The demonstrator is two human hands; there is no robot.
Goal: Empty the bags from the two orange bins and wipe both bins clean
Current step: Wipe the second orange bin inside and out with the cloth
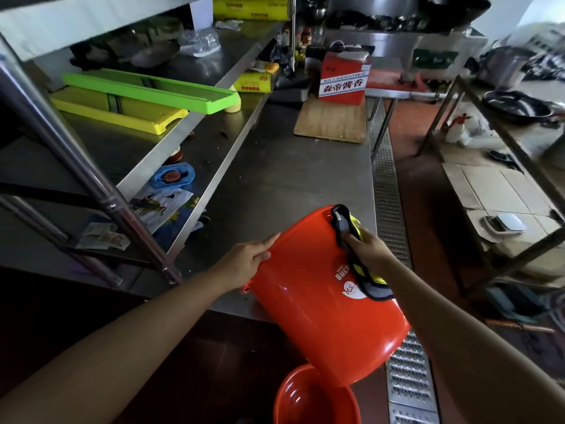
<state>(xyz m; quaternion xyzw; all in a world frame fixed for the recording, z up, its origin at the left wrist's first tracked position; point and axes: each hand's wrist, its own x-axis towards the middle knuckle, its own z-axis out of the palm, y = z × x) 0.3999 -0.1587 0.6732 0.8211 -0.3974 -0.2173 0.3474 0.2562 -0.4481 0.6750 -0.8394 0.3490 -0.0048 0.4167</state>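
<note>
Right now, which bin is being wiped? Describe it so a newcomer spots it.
Find the long steel counter in the middle. At its near edge, the tilted orange bin is held by the left hand at the rim, while the right hand presses a grey-and-yellow cloth on its side. The other orange bin stands below, untouched.

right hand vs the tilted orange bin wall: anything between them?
Yes. In the head view, a grey and yellow cloth with black edging lies between the right hand and the outer wall of the tilted orange bin; the hand grips it against the bin.

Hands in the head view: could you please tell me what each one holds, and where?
Left hand grips the tilted orange bin by its rim; right hand holds the cloth against its side.
</note>
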